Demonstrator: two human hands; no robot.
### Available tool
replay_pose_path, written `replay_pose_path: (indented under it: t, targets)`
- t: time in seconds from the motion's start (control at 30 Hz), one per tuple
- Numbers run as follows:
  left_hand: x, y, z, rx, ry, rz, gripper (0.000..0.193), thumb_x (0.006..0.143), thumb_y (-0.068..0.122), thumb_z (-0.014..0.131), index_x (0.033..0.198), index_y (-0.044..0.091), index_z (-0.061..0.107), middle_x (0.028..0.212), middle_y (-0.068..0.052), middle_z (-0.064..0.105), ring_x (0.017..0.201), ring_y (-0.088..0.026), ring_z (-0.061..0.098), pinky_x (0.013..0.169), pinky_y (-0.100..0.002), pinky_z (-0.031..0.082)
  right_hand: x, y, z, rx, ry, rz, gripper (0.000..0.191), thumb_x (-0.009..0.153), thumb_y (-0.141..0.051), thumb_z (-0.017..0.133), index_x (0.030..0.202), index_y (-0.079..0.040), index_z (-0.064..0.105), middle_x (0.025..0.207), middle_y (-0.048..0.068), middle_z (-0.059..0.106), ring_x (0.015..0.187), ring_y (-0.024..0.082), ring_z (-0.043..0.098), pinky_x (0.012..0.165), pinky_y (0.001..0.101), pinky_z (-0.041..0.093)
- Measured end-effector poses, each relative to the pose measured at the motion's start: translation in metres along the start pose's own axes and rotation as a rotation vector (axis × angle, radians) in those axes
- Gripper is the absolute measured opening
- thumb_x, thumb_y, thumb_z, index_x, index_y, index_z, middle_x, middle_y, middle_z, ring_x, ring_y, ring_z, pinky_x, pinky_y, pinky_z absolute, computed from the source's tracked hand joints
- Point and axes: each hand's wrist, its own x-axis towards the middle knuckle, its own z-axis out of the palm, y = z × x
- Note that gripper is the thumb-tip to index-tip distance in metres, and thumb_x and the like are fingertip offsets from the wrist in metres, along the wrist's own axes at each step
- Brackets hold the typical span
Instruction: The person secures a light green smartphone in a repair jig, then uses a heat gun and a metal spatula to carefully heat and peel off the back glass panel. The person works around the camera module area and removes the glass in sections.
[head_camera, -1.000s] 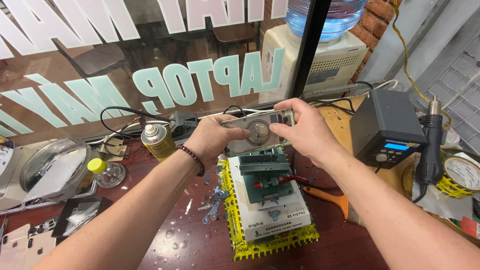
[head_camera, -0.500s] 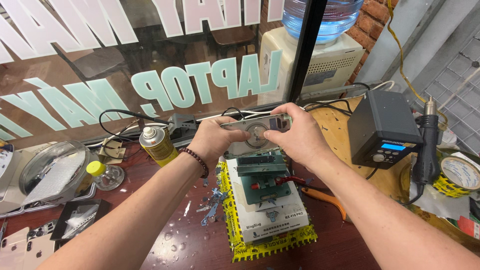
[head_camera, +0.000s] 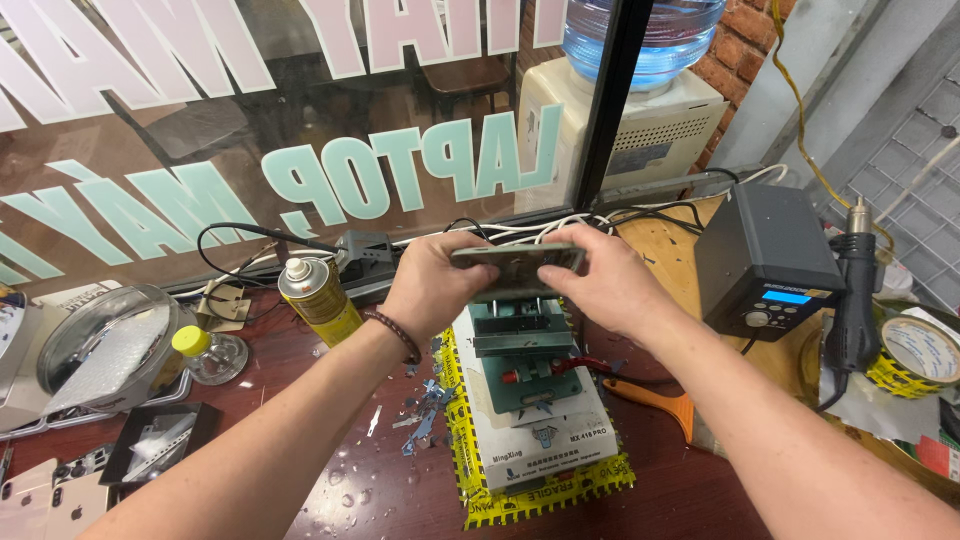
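Both hands hold one flat phone-sized device (head_camera: 517, 262) by its ends, edge-on to the camera, just above the green clamp fixture (head_camera: 525, 350). Left hand (head_camera: 432, 283) pinches the left end, thumb under, fingers on top; right hand (head_camera: 607, 280) wraps the right end the same way. Both grips are closed on the device, nothing else in either hand.

Step, as I read it: device is being lined up over the fixture, not yet seated. It sits level and close over the upper jaw of the clamp; I can't tell if it touches. The fixture stands on a white box (head_camera: 540, 440) laid on a yellow taped mat (head_camera: 470, 495).

Next move likely needs the device kept level and squared to the clamp slot, both ends lowered together, fingers clear of the red handle (head_camera: 545, 371).

Versus the earlier frames: the device then showed its flat face with a round part towards the camera; now it's tipped flat, so only the edge shows. Hands are in much the same spot over the fixture.

Around: yellow spray can (head_camera: 318, 298) left of the left hand, dark station with blue display (head_camera: 765, 262) to the right, orange-handled tool (head_camera: 655, 398) beside the box.
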Motion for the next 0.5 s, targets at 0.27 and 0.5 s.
replay_pose_path:
  t: [0.27,0.5]
  targets:
    - [-0.034,0.002,-0.004,0.353,-0.005,0.307,0.034,0.082,0.010,0.076,0.116,0.007,0.072,0.120,-0.009,0.072,0.115,-0.032,0.067,0.098,-0.038,0.052,-0.046,0.027,0.007,-0.094,0.269,-0.462,0.027,0.089,-0.009,0.070,0.115,-0.009,0.074,0.111,0.011,0.075,0.098,0.031,0.073,0.083,0.0365,0.057]
    - [-0.038,-0.010,-0.004,-0.055,-0.042,-0.434,0.063,0.089,0.022,0.080,0.141,0.002,0.051,0.125,-0.015,0.065,0.113,-0.022,0.068,0.091,-0.032,0.057,-0.050,0.038,0.021,-0.252,0.344,-0.529,0.044,0.080,0.001,0.066,0.123,-0.009,0.070,0.130,0.015,0.066,0.108,0.037,0.068,0.092,0.0418,0.055]
